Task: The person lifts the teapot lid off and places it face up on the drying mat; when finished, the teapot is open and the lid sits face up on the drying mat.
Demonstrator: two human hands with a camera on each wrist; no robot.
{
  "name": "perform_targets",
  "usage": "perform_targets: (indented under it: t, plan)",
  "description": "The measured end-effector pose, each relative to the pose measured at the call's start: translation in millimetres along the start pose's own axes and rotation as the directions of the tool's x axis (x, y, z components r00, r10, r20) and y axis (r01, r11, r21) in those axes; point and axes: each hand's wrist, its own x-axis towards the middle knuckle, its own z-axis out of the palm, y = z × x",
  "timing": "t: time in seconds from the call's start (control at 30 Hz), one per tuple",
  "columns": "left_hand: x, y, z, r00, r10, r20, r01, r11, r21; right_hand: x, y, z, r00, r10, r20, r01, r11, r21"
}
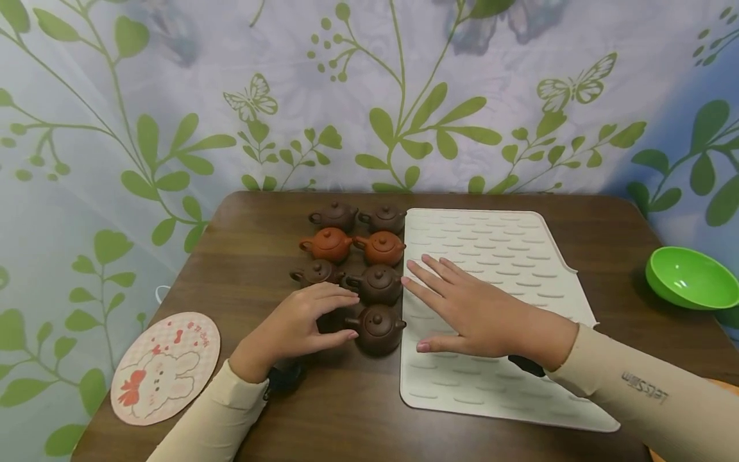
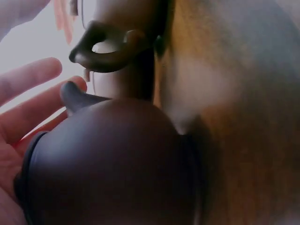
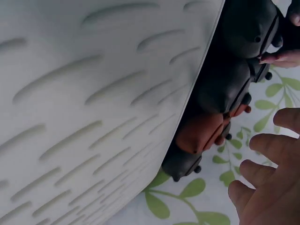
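In the head view my left hand (image 1: 294, 330) is over the near end of the left row of small teapots, thumb apart from the lightly bent fingers. Up close in the left wrist view, a dark brown teapot (image 2: 112, 164) lies beside those fingers (image 2: 28, 79); whether they touch it is unclear. Spread flat, my right hand (image 1: 470, 308) is above a white ridged mat (image 1: 462, 378) and holds nothing. Nearest its fingertips are a dark teapot (image 1: 378, 285) and, closer to me, a larger one (image 1: 378, 327). An orange teapot (image 1: 381, 248) stands farther back.
More teapots fill the left row, including an orange one (image 1: 326, 245) and dark ones (image 1: 335, 216). A round rabbit-print mat (image 1: 167, 369) lies at the left table edge. Toward the right edge sits a green bowl (image 1: 689, 279). A leaf-patterned cloth (image 1: 358, 77) hangs behind.
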Motion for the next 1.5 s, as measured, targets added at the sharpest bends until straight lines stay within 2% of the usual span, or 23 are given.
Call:
perform_targets:
  t: [0.2,0.37,0.67,0.8,1.0,1.2,1.5]
  plan:
    - [1.0,-0.7,4.1,1.0,0.02,-0.017,-0.02,0.999,0.028,14.8,-8.4,5.9,0.996,-0.093,0.012,0.093,0.995,0.028]
    - [0.2,-1.5,6.2,1.0,0.024,-0.001,-0.023,0.997,0.071,25.0,-12.0,14.3,0.986,-0.165,-0.024,0.165,0.986,0.017]
    - [2.2,-1.9,9.3,0.999,0.049,0.007,-0.049,0.994,0.102,36.1,-19.2,21.8,0.981,-0.188,-0.048,0.19,0.981,0.034]
    - [2.3,-1.5,9.2,0.998,0.058,0.001,-0.058,0.993,0.107,39.9,-21.3,25.9,0.972,-0.218,-0.086,0.221,0.975,0.027]
    - [1.9,-2.1,9.4,0.998,0.064,-0.009,-0.063,0.993,0.103,44.3,-23.4,29.3,0.97,-0.213,-0.115,0.213,0.977,-0.011]
    - [0.5,-3.9,11.1,0.998,0.058,-0.015,-0.056,0.993,0.102,49.3,-24.6,31.4,0.979,-0.173,-0.105,0.175,0.985,0.005]
    - [-1.0,-4.4,10.6,0.998,0.053,-0.017,-0.051,0.993,0.107,56.3,-24.7,31.6,0.974,-0.169,-0.149,0.176,0.984,0.036]
